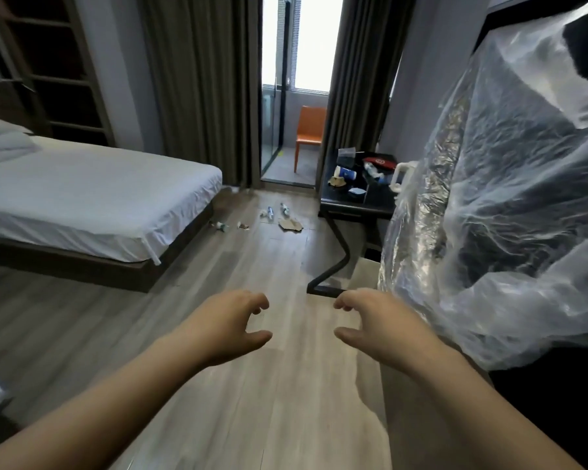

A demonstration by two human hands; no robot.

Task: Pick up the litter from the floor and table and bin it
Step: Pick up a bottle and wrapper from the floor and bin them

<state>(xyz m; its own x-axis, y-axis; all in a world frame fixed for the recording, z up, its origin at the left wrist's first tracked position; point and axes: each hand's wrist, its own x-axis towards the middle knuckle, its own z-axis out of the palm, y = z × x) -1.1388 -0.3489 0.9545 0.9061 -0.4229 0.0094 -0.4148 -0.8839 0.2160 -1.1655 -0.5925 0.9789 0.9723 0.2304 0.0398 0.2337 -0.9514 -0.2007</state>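
Floor litter — well ahead of both hands.

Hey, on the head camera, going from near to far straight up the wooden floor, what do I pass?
Left hand and right hand side by side, both empty → flat brown cardboard scrap → two clear plastic bottles → orange chair.

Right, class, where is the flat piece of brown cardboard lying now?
In the head view, the brown cardboard piece lies on the wooden floor mid-frame, just left of the black side table, with two clear plastic bottles beyond it.
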